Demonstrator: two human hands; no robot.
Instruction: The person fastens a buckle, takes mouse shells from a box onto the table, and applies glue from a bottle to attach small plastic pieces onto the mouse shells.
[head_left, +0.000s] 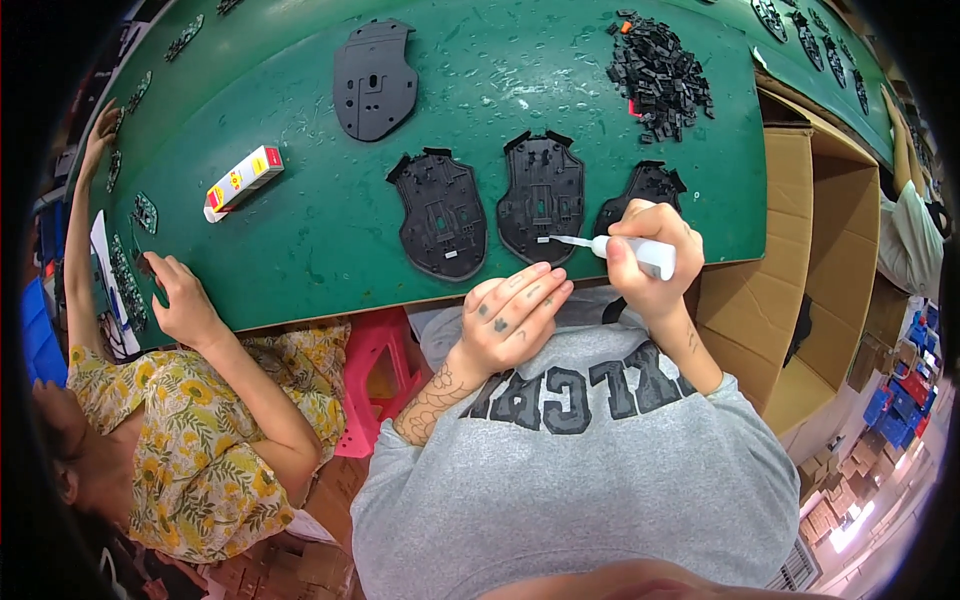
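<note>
In my right hand (655, 255) is a white squeeze bottle (648, 258) with a thin nozzle, held tilted. Its tip points left, at a small white piece on the middle black plastic shell (540, 190); I cannot tell whether it touches. My left hand (515, 318) rests by the near edge of that shell, fingers stretched out and holding nothing. To the left lies a similar black shell (438, 215), also with a small white piece. A third black shell (645, 188) sits on the right, partly hidden behind my right hand.
On the green table (480, 80) lie a smooth dark cover (375, 85), a white-yellow-red carton (243, 183) and a heap of small black parts (660, 80). An open cardboard box (790, 260) stands right of the table. A co-worker's hand (183, 303) is among circuit boards at left.
</note>
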